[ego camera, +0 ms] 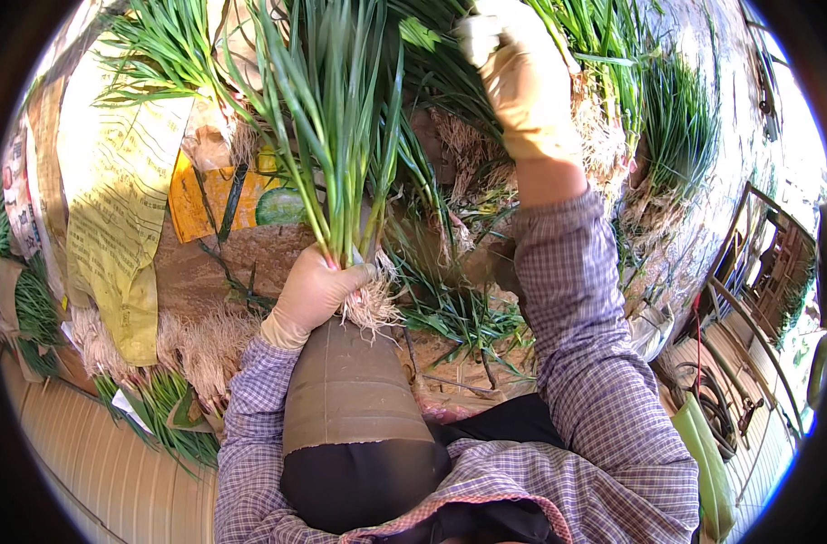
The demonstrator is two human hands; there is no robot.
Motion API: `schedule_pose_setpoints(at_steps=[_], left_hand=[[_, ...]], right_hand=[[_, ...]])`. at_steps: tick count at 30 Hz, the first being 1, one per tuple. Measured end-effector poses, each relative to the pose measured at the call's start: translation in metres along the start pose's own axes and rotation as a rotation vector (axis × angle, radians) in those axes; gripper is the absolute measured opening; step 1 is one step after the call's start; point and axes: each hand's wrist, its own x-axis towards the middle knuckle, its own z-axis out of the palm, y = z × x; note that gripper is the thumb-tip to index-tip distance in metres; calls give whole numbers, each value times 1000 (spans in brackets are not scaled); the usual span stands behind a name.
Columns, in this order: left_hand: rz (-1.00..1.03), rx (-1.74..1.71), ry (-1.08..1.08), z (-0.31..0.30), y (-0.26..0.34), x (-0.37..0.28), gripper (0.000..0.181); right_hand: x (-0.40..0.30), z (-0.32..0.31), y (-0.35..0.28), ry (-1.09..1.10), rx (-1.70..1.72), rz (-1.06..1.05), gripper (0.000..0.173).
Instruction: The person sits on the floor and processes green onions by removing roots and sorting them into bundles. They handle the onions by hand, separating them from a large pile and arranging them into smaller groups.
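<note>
My left hand (318, 289), in a pale glove, grips a bunch of long-leaved, chive-like greens (345, 163) just above its pale roots (373, 302). The stems are pinkish at the base, and the leaves point away from me. Below the bunch is a brown boot or leg cover (356, 381) on my leg. My right hand (522, 81), also gloved, is raised at the upper right beside more greens. It is blurred and overexposed, and its fingers and anything in them cannot be made out.
Rooted greens (679, 122) lie at the right, and another bunch (158, 54) at the upper left. A yellow printed sheet (117, 224) partly covers a row of roots (206, 350). Loose leaves (468, 319) litter the ground. Hoses (713, 408) and a green sheet (702, 469) lie lower right.
</note>
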Motion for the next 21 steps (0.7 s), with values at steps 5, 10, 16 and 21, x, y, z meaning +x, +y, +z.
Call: schedule_pose_setpoints(at_steps=[5,10,16,21], left_hand=[[6,142,56,1,-2,-1,26],[-19,190,48,7,9,2,24],[46,-147,-62,-2,9,-11,27],[360,-457,225,-36,22,-94,28]], right_hand=[[-40,106,44,-464,-1445,-225,26],[-21,116,59,-650,-1713,-16,12],[-44,34,-30,-31,-393,32,16],[-124,-2,-10,269,-480,375,13]])
